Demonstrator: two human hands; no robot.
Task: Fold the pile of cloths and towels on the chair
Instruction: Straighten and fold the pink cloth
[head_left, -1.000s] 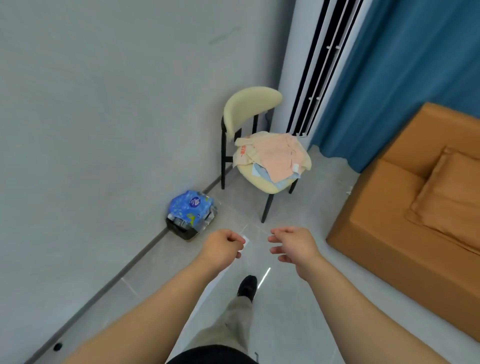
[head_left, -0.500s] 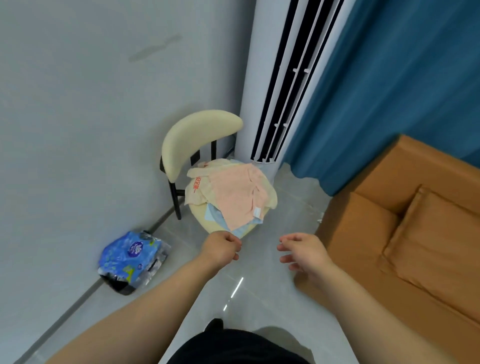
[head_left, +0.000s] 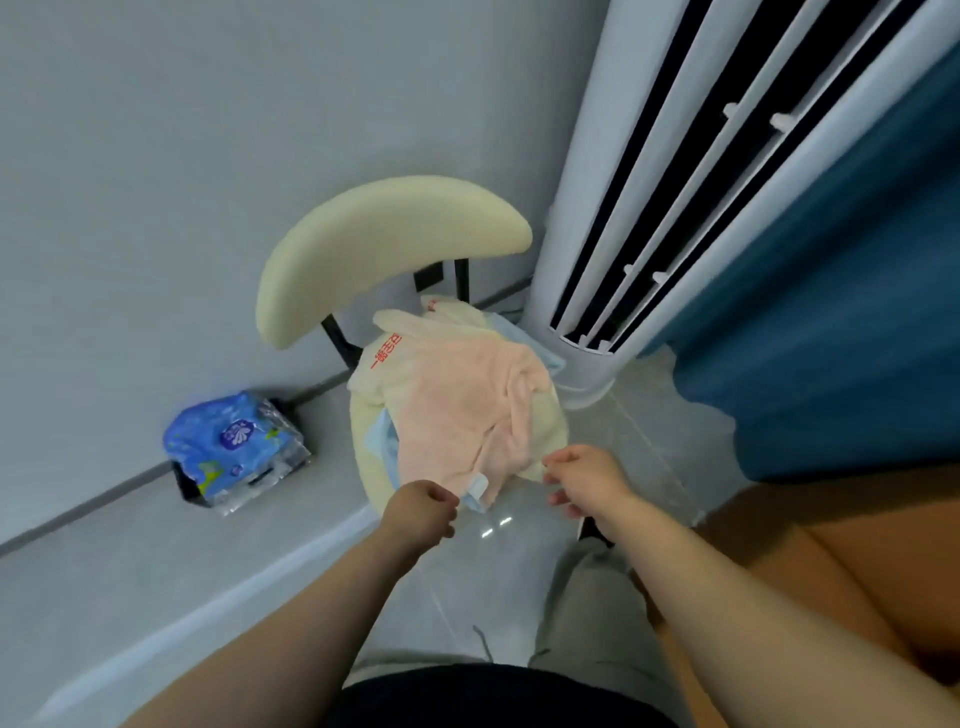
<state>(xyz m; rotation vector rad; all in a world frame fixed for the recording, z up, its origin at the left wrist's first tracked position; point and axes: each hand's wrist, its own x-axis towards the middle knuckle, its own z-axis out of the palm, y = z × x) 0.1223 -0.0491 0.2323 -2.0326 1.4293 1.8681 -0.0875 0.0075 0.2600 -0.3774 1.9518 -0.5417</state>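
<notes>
**Both hands at the front edge of the pile, first towel not yet taken**

The pile sat unfolded on the seat of the cream chair (head_left: 384, 234), which stood against the grey wall beside a white standing air conditioner (head_left: 571, 260). A pink towel (head_left: 467, 405) lay rumpled on top. Under it a cream cloth (head_left: 387, 325) with red lettering stuck out toward the backrest, and a light blue cloth (head_left: 382, 441) showed at the left edge. The pink towel's near hem, with a small white label (head_left: 479, 486), hung over the front of the seat.

The left hand (head_left: 421, 512) hovered just beside that hem with its fingers (head_left: 447, 501) curled into a loose fist, and no cloth showed between them. The right hand (head_left: 587, 480) was near the hem's right corner. Its fingers (head_left: 563, 460) were loosely bent and slightly apart, holding nothing.

Judged from this, the step in hand was the first pick-up, and no folding had begun. The next move called for pinching the pink towel at two corners of its near hem and lifting it clear of the cloths beneath. Once shaken flat, it could be folded.

A blue packet (head_left: 234, 447) lay on the floor by the wall.
</notes>
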